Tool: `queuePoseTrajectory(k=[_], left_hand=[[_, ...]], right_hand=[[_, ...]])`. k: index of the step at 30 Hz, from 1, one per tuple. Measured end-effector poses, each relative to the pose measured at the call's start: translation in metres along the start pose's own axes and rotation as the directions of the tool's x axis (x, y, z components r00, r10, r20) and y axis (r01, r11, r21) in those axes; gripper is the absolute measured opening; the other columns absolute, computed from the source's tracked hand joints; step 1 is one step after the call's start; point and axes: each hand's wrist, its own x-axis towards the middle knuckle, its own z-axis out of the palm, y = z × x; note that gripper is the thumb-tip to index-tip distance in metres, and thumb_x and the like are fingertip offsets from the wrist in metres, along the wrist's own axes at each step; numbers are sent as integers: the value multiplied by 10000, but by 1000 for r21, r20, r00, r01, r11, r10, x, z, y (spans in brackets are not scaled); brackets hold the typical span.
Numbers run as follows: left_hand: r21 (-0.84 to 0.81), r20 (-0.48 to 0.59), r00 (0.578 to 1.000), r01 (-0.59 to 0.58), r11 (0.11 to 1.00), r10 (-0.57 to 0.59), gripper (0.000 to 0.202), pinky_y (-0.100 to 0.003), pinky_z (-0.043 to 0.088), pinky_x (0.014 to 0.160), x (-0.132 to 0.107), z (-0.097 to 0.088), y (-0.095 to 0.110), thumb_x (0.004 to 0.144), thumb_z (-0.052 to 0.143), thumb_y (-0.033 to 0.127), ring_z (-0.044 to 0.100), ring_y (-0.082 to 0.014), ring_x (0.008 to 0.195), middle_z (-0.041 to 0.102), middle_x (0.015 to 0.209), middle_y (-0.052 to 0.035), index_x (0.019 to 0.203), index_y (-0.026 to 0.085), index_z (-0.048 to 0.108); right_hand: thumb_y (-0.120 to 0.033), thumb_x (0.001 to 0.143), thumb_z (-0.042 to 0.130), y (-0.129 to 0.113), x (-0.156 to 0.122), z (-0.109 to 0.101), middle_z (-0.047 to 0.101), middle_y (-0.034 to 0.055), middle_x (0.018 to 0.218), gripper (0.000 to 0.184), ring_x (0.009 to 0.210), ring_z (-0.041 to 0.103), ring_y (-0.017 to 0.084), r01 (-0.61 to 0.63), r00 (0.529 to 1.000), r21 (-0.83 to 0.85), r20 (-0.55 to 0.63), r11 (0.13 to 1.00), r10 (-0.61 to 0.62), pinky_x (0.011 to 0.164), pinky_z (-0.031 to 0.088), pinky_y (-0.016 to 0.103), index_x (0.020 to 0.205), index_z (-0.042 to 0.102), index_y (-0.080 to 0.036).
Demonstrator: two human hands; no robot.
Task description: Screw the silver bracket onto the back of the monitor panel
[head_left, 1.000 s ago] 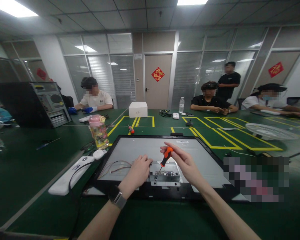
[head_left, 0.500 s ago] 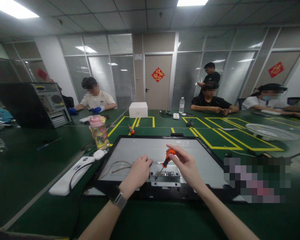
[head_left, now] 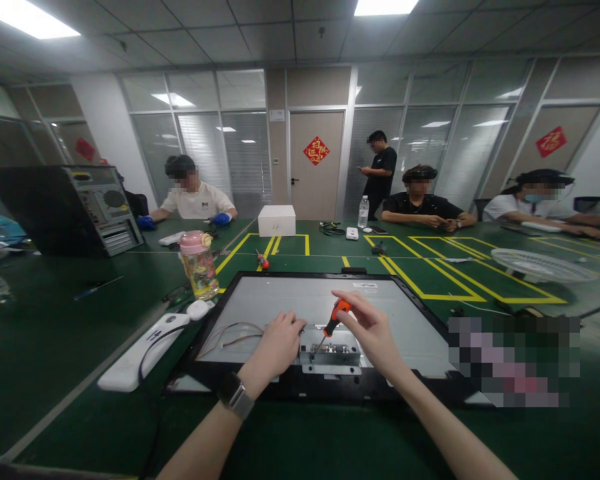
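A monitor panel (head_left: pixel 260 300) lies face down on the green table, its grey back up inside a black frame. A small metal bracket (head_left: pixel 333 352) sits near its front edge. My right hand (head_left: pixel 375 333) pinches an orange-handled screwdriver (head_left: pixel 333 320), tip down on the bracket's left end. My left hand (head_left: pixel 276 347), with a watch on the wrist, is curled with its fingertips at the bracket's left edge; what they pinch is hidden. Thin wires (head_left: pixel 230 333) loop across the panel to the left of that hand.
A pink-lidded bottle (head_left: pixel 197 263), a white keyboard (head_left: pixel 140 350) and a small white puck stand left of the panel. A computer case (head_left: pixel 65 207) is far left, a white box (head_left: pixel 276 220) behind. A white fan guard (head_left: pixel 535 261) lies right. Seated people line the far side; one stands by the door.
My right hand and the screwdriver dropped slightly and steadied on the bracket. The standing person in black walked left along the far wall. My left hand stayed put.
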Motion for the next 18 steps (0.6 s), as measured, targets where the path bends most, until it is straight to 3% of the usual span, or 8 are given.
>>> queuePoseTrajectory(k=[4, 9, 14, 18], left_hand=[[4, 4, 1000, 0, 1000, 0, 407, -406, 446, 954, 1, 2, -1, 933, 376, 102, 532, -258, 1049, 579, 1164, -110, 1274, 195, 579], [6, -2, 1000, 8, 1000, -8, 400, -399, 448, 947, 2, 5, -2, 937, 379, 109, 530, -260, 1061, 579, 1157, -106, 1271, 198, 580], [9, -17, 1000, 11, 1000, -11, 403, -398, 447, 951, 1, 6, -2, 928, 384, 102, 532, -258, 1052, 580, 1157, -101, 1263, 199, 585], [2, -16, 1000, -2, 1000, 2, 390, -397, 458, 929, 1, 4, -2, 933, 380, 107, 533, -260, 1043, 581, 1143, -104, 1248, 192, 595]], right_hand=[[-364, 972, 526, 0, 0, -1, 690, 67, 1065, 344, 1010, 645, 236, -10, 999, 6, 41, 1000, 9, 939, 496, 419, 1281, 653, -283], [-373, 879, 674, 3, 2, -2, 670, 57, 967, 233, 913, 637, 232, -12, 999, -44, -41, 999, 10, 846, 529, 382, 1070, 746, -261], [-403, 955, 551, -1, 1, -2, 702, 69, 1072, 318, 1020, 660, 251, -34, 999, 8, 37, 999, 34, 929, 513, 421, 1209, 697, -280], [-382, 907, 634, -3, 1, -1, 685, 43, 927, 267, 870, 673, 220, -44, 999, 1, 12, 999, 44, 829, 551, 377, 1133, 729, -276]])
